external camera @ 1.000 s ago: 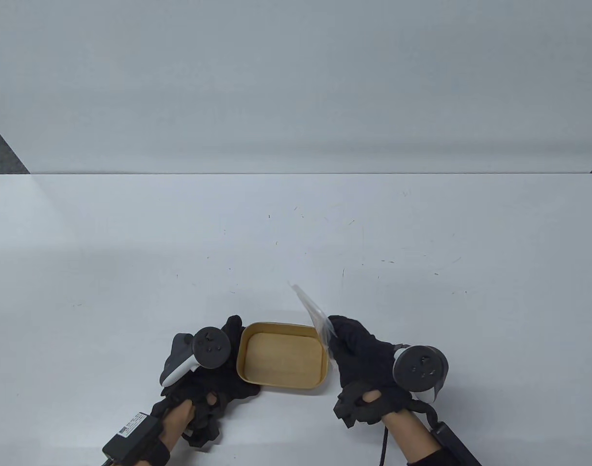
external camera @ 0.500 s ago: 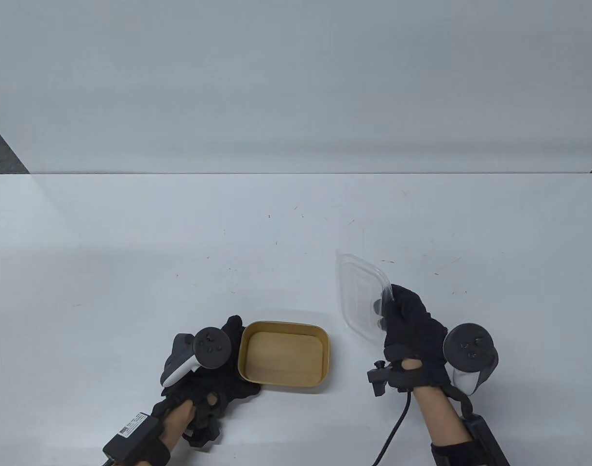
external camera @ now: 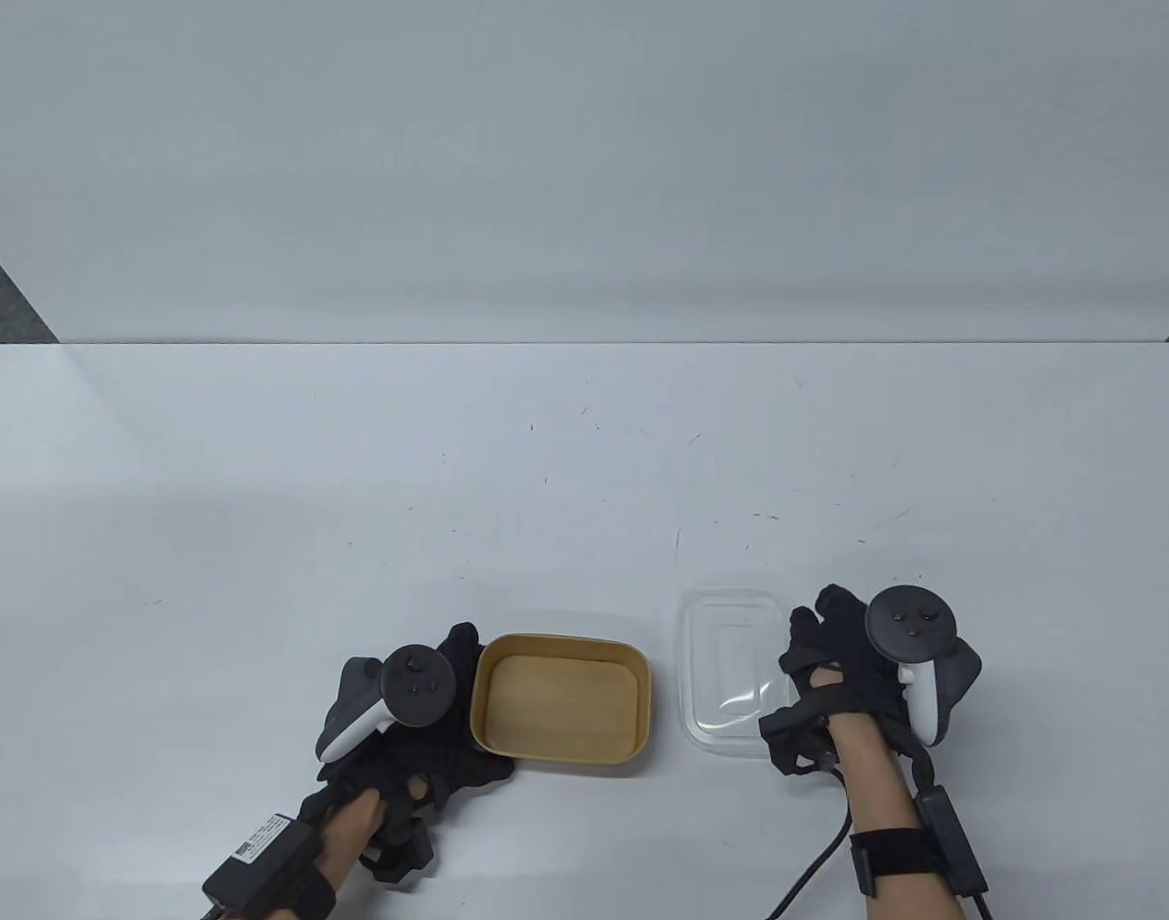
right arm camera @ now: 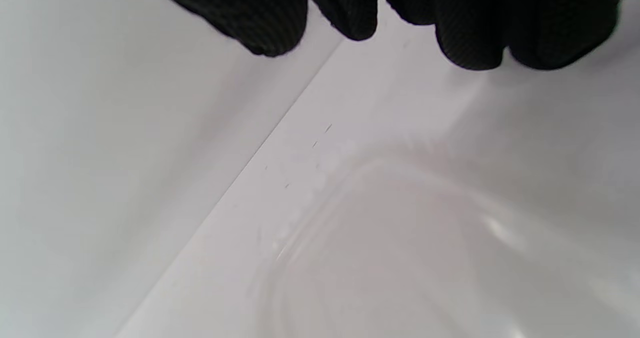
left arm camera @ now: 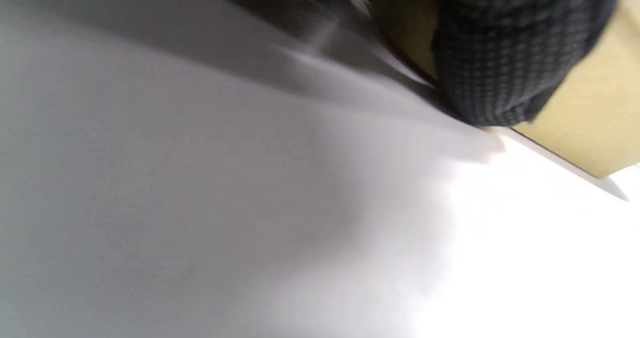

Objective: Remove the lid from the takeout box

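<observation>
The tan takeout box point(external camera: 558, 701) sits open on the white table point(external camera: 355, 498) near the front edge. My left hand point(external camera: 455, 692) holds its left side; in the left wrist view a gloved finger point(left arm camera: 510, 53) presses on the box wall point(left arm camera: 595, 128). The clear plastic lid point(external camera: 726, 671) lies flat on the table just to the right of the box, apart from it. My right hand point(external camera: 816, 654) hovers palm down over the lid's right edge. In the right wrist view its fingertips point(right arm camera: 470, 23) hang spread above the lid point(right arm camera: 400, 248), not gripping it.
The white table stretches far back and to both sides, with only faint scuff marks point(external camera: 767, 516). A pale wall point(external camera: 584, 172) stands behind the table's far edge. Cables point(external camera: 814, 862) trail from my wrists at the front edge.
My right hand carried the lid away from the box to the right, turned it flat and lowered it onto the table, then let go. My left hand and the box have not moved.
</observation>
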A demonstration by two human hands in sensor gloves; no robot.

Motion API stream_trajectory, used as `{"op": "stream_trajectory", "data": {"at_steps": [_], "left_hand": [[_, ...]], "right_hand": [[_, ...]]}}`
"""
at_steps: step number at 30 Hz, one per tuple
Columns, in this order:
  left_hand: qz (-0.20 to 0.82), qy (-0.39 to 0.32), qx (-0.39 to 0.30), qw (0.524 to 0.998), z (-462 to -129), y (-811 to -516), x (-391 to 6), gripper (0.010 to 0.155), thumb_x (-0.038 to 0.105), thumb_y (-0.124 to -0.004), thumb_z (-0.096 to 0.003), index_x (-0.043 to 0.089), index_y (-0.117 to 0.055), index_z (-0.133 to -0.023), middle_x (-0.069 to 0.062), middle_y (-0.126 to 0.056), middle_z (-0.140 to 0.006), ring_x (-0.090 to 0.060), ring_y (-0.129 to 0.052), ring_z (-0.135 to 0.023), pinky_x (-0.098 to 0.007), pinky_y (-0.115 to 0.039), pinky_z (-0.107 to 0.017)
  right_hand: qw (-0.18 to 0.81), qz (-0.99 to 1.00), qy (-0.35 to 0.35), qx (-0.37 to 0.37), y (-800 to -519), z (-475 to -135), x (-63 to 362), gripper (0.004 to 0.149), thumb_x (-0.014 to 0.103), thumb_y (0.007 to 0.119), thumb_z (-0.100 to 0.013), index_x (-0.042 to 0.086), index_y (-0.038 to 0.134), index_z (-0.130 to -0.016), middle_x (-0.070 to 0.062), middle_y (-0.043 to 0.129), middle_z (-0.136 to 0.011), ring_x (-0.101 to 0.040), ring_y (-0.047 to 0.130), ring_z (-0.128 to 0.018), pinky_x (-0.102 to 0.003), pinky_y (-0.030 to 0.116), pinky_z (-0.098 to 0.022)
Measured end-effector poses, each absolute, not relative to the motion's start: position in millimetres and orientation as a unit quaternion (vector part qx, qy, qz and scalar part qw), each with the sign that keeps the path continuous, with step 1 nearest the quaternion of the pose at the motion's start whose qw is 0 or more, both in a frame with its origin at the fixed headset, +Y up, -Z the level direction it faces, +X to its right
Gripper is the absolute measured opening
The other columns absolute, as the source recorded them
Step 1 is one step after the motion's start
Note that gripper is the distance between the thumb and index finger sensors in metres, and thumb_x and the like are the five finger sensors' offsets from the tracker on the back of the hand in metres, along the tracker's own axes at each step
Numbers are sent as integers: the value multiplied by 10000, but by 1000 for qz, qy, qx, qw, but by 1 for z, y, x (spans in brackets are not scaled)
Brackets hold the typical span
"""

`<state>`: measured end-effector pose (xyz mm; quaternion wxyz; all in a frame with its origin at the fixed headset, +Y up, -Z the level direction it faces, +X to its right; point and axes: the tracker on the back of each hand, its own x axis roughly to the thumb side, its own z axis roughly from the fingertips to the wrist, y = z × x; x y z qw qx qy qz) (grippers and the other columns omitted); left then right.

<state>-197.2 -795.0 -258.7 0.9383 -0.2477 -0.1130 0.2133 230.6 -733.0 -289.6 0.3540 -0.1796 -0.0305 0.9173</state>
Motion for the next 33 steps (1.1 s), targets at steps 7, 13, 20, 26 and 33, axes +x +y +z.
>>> {"op": "stream_trajectory", "data": {"at_steps": [7,13,20,26,33], "left_hand": [[242,-124,-256,928,-259,-794,-206,1368,546,-1000,-293,262,147,-983,37,-262,-1238,-231,-115,-1193,-617,-64,-794],[317,-134,-229,911,-265,-775,-247,1374,607,-985,-257,198,75,-1029,-105,-217,-1234,-410,-143,-1188,-747,-122,-756],[413,-100,-38,905,-250,-729,-287,1156,650,-816,-349,185,-54,-1083,-189,-265,-1208,-491,-295,-1175,-756,-281,-793],[135,-113,138,975,-226,-697,-269,1027,596,-776,-408,185,-154,-1116,-199,-262,-1200,-495,-304,-1160,-754,-292,-782],[19,-128,94,987,-227,-710,-246,1027,592,-777,-404,224,-136,-1116,-166,-182,-1211,-461,-214,-1176,-756,-204,-779]], "right_hand": [[348,927,-95,-103,-715,-275,219,645,317,752,-479,-10,559,-1000,-349,505,-1022,-590,737,-801,-670,760,-512],[377,913,-150,-45,-696,-262,216,638,300,752,-481,0,550,-1007,-337,476,-1040,-599,692,-836,-707,707,-546],[256,922,-270,106,-660,-232,188,752,356,758,-492,70,388,-1081,-282,233,-1116,-608,368,-975,-829,374,-641],[109,939,-241,221,-664,-216,146,855,489,746,-488,199,243,-1116,-186,68,-1156,-572,117,-1012,-874,147,-610],[22,954,-191,230,-681,-221,129,850,504,732,-481,203,259,-1119,-201,76,-1154,-571,138,-1013,-873,189,-613]]}}
